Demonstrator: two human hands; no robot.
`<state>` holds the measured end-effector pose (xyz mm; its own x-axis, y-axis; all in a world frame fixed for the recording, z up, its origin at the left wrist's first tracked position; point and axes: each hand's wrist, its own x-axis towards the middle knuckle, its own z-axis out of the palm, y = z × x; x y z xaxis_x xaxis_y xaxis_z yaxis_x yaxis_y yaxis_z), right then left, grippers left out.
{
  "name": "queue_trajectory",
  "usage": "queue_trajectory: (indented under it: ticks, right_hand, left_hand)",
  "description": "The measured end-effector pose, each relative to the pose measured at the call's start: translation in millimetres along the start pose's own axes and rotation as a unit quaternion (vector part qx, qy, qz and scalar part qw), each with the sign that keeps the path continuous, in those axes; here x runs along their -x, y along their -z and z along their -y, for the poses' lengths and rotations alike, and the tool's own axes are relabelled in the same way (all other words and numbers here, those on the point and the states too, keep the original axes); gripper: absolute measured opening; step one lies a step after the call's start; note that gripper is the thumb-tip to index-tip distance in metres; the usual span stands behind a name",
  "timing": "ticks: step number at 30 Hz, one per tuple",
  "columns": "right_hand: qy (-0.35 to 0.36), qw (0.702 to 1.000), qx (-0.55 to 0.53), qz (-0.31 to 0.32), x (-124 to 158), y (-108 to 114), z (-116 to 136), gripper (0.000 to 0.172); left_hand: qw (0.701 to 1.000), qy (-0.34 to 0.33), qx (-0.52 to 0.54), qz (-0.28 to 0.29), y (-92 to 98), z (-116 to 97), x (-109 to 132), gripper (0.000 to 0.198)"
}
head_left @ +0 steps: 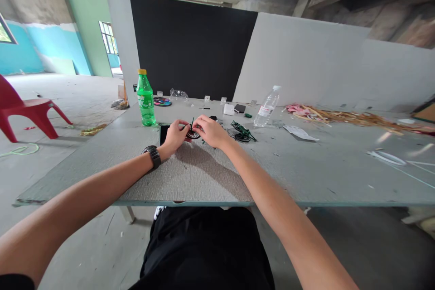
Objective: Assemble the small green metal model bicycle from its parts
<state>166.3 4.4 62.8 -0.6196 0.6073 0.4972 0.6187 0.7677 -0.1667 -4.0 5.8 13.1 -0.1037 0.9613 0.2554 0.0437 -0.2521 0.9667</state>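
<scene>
My left hand [176, 136] and my right hand [211, 130] meet over the grey table [204, 176], both pinched on a small model part with a black spoked wheel [193, 134] and a thin green stick rising from it. The left wrist wears a black watch [152, 156]. Just right of my right hand lies a green and black model piece [242, 132] with a wheel. A dark flat sheet [163, 133] lies under my left hand.
A green soda bottle [146, 98] stands at the left, a clear water bottle [267, 107] at the right. A small white box [229, 109], a black item, a paper scrap [300, 132] and wooden sticks [353, 118] lie behind. A red chair [23, 109] stands far left.
</scene>
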Motion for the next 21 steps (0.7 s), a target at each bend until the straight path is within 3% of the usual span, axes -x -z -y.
queue_trajectory:
  ticks: [21]
  right_hand:
    - [0.001,1.0,0.008,-0.005,0.7,0.0,-1.3,0.018]
  left_hand:
    - [1.0,-0.007,-0.005,0.019,-0.8,1.9,-0.1,0.007]
